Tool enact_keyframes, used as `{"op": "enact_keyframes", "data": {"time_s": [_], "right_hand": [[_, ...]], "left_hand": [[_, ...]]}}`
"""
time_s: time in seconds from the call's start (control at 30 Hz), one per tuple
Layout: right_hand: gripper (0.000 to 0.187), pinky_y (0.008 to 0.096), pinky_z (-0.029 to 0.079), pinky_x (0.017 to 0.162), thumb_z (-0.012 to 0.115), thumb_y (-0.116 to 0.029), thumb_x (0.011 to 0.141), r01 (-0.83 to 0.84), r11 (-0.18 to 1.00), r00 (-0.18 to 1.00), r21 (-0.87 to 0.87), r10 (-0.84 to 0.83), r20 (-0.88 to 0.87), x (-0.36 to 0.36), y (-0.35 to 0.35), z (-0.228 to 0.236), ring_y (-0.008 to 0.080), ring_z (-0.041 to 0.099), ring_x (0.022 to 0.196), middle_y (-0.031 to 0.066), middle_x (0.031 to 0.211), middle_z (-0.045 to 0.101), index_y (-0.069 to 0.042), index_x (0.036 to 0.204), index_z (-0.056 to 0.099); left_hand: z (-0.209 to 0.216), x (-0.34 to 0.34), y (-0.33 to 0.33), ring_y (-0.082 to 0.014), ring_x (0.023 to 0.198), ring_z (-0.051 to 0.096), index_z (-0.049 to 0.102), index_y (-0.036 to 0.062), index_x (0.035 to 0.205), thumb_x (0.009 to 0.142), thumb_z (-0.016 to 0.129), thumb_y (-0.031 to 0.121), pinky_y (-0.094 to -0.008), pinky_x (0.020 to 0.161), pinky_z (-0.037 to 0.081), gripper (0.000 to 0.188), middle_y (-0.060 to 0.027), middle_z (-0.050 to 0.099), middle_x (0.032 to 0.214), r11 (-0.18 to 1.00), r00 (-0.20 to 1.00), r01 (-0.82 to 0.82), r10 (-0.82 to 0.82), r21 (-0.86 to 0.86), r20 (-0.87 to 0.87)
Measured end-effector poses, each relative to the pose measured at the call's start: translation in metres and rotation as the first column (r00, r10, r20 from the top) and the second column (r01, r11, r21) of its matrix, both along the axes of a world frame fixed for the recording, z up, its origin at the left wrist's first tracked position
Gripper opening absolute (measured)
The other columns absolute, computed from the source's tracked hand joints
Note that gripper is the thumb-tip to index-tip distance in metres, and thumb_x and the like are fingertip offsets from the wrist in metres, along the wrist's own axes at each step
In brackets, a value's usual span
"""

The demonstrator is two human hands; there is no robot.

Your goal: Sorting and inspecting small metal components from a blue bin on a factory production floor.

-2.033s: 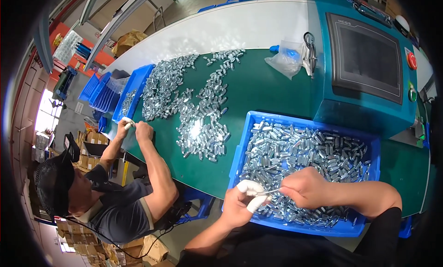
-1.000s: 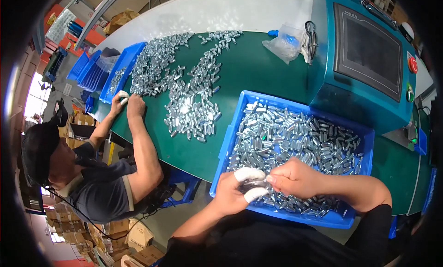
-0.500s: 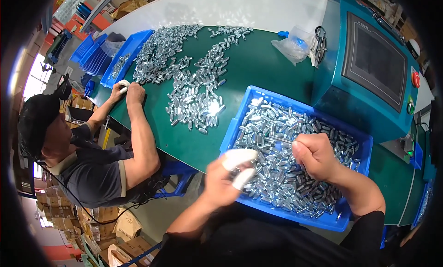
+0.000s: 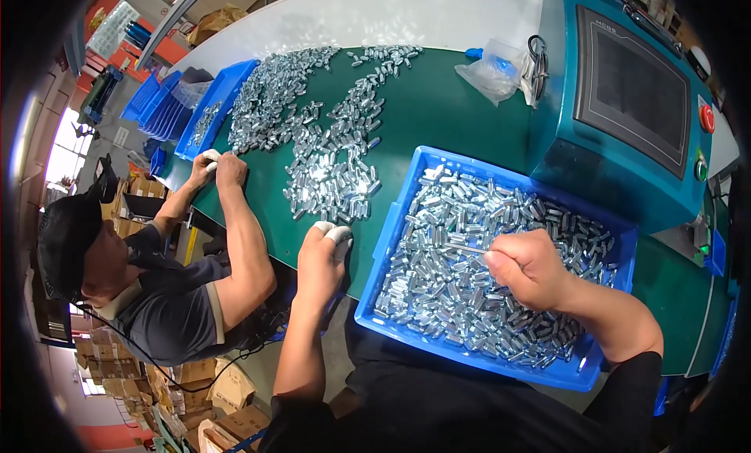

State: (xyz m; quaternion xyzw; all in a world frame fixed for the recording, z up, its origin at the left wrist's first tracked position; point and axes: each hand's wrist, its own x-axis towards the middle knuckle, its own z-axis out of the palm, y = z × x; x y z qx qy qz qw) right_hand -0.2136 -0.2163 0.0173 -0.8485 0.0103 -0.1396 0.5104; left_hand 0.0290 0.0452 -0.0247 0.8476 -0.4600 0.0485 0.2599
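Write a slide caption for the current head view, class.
Right hand holding a thin rod above a blue tray of metal parts; left hand beside a loose pile.

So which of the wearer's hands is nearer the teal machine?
Right. The right hand is over the blue tray beside the teal machine; the left hand is left of the tray.

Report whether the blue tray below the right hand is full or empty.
Well filled, not brimming: shiny metal parts cover most of the floor of the blue tray, whose walls show above them.
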Motion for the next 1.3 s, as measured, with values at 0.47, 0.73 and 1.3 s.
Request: {"op": "enact_keyframes", "data": {"time_s": [0.47, 0.73, 1.3], "right_hand": [[0.032, 0.0401, 0.041, 0.05, 0.056, -0.017, 0.098, -0.178, 0.984, 0.983, 0.003, 0.178, -0.037, 0.001, 0.01, 0.003, 0.0303, 0.055, 0.053, 0.0109, 0.06, 0.052, -0.005, 0.068, 0.052], [0.032, 0.0398, 0.039, 0.05, 0.056, -0.015, 0.096, -0.168, 0.986, 0.985, -0.021, 0.167, -0.042, 0.001, 0.005, 0.001, 0.0298, 0.052, 0.051, 0.0112, 0.059, 0.049, -0.004, 0.066, 0.05], [0.024, 0.0411, 0.046, 0.051, 0.06, -0.02, 0.094, -0.162, 0.944, 0.986, -0.287, 0.163, -0.022, -0.004, 0.034, -0.011, 0.0299, 0.059, 0.055, 0.0091, 0.061, 0.056, -0.009, 0.073, 0.06]], "left_hand": [[0.02, -0.123, -0.035, -0.0159, 0.071, 0.068, 0.066, 0.0007, 0.11, 0.096, 0.063, 0.001, -0.0269, 0.066, 0.056, 0.015, -0.0112, 0.071, 0.085, 0.843, 0.256, -0.313, -0.369, -0.438, -0.894], [0.017, -0.123, -0.037, -0.0174, 0.076, 0.071, 0.065, 0.0, 0.109, 0.095, 0.063, -0.002, -0.028, 0.068, 0.058, 0.014, -0.0135, 0.072, 0.089, 0.801, 0.298, -0.341, -0.405, -0.493, -0.864], [0.017, -0.124, -0.032, -0.0141, 0.076, 0.069, 0.064, -0.0009, 0.101, 0.091, 0.07, -0.003, -0.0262, 0.064, 0.055, 0.012, -0.0093, 0.072, 0.09, 0.912, 0.398, 0.112, -0.406, -0.395, -0.823]]}}
